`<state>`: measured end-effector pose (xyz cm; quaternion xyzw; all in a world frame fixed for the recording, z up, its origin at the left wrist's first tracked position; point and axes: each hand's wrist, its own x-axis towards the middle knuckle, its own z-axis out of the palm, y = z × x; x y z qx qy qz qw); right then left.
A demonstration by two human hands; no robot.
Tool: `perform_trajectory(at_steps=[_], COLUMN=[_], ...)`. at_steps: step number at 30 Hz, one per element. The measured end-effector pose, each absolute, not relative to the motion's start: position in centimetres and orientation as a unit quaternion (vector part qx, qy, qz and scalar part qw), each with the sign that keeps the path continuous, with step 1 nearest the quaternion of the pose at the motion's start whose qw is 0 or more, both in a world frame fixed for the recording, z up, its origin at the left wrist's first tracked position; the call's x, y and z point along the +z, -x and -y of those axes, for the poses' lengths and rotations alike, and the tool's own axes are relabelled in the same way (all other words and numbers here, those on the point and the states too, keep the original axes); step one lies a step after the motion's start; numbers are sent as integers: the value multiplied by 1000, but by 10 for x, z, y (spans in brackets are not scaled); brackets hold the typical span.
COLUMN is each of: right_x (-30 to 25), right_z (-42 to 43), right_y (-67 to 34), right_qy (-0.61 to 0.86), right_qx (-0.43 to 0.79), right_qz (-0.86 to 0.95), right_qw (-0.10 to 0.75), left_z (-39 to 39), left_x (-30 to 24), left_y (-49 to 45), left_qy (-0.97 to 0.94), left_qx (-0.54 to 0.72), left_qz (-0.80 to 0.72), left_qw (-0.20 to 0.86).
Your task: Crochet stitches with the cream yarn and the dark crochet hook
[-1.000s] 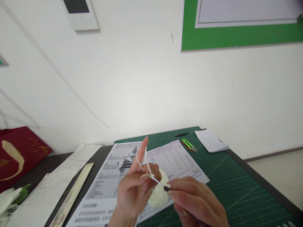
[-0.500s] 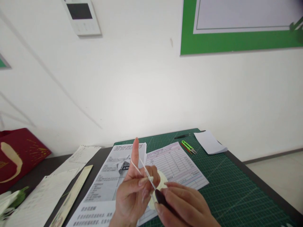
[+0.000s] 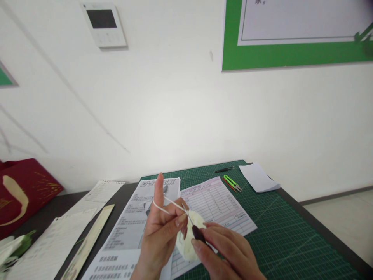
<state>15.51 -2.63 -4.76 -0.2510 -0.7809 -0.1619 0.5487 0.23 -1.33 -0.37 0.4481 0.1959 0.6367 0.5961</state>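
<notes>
My left hand (image 3: 163,233) is raised over the desk with its forefinger pointing up and white yarn (image 3: 167,204) looped round that finger; the thumb and other fingers pinch the strand. My right hand (image 3: 225,254) grips a thin crochet hook with a dark handle (image 3: 198,234), its metal tip meeting the yarn at my left fingertips. A small cream crocheted piece (image 3: 188,239) hangs between both hands, partly hidden by them.
Printed sheets (image 3: 136,221) lie on a green cutting mat (image 3: 279,233). Green snips (image 3: 232,181), a dark pen (image 3: 223,169) and a white paper (image 3: 258,177) lie at the far right. A ruler (image 3: 90,237), papers and a red bag (image 3: 23,190) sit left.
My left forefinger has swung left with the yarn loop. The hook and my right hand have drawn closer to the left fingers. The view has tilted slightly.
</notes>
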Motion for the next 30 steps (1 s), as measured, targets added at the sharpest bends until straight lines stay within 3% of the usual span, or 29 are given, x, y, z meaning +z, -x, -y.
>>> perform_trajectory(at_steps=[4, 13, 18, 21, 30], right_x=[-42, -44, -36, -31, -42], right_z=[28, 15, 17, 21, 11], right_y=[-162, -151, -154, -158, -157], right_qy=[244, 207, 196, 218, 232], right_qx=[-157, -47, 3, 81, 336], right_qz=[797, 739, 732, 731, 562], right_qw=[530, 640, 652, 641, 719], left_z=[10, 6, 5, 4, 1], left_x=[-8, -15, -13, -13, -12], left_y=[-2, 2, 2, 4, 3], left_qy=[-462, -472, -460, -456, -426], left_qx=[645, 631, 613, 603, 567], left_qz=[-208, -234, -246, -249, -216], left_qw=[572, 569, 593, 605, 671])
